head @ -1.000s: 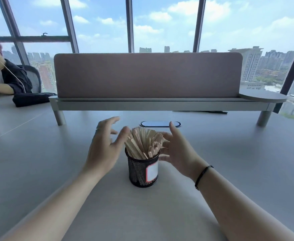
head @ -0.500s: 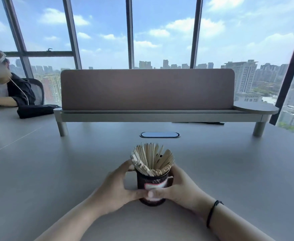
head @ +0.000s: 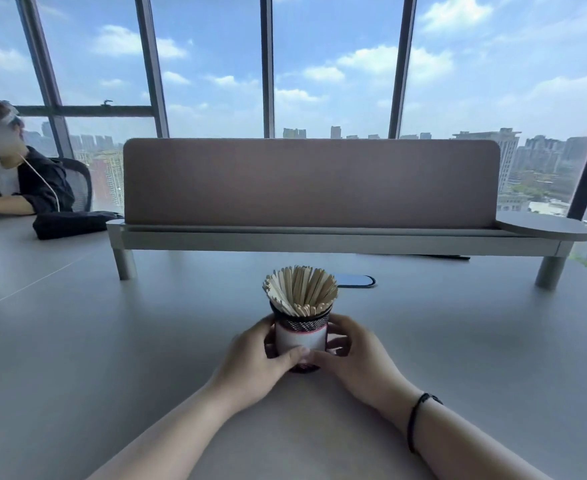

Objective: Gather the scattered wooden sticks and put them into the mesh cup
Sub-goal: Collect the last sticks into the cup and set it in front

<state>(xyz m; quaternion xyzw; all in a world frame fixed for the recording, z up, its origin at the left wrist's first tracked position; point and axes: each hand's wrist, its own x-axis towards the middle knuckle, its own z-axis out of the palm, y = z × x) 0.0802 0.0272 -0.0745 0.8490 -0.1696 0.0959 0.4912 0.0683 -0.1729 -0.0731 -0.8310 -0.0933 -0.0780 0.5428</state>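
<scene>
Left hand (head: pixel 257 355) and right hand (head: pixel 351 351) clasp the mesh cup (head: pixel 300 336) between them, steadying it upright on the surface (head: pixel 112 341); wooden sticks (head: pixel 300 289) fan above the thumbs.

One head-worn view looks forward and down, close over the table (head: pixel 77 341).

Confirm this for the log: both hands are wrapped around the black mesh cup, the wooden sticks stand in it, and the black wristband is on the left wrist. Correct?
Not quite. The head view shows the black wristband on the right wrist. The rest holds: left hand and right hand wrap the black mesh cup, with the wooden sticks standing in it.
</scene>
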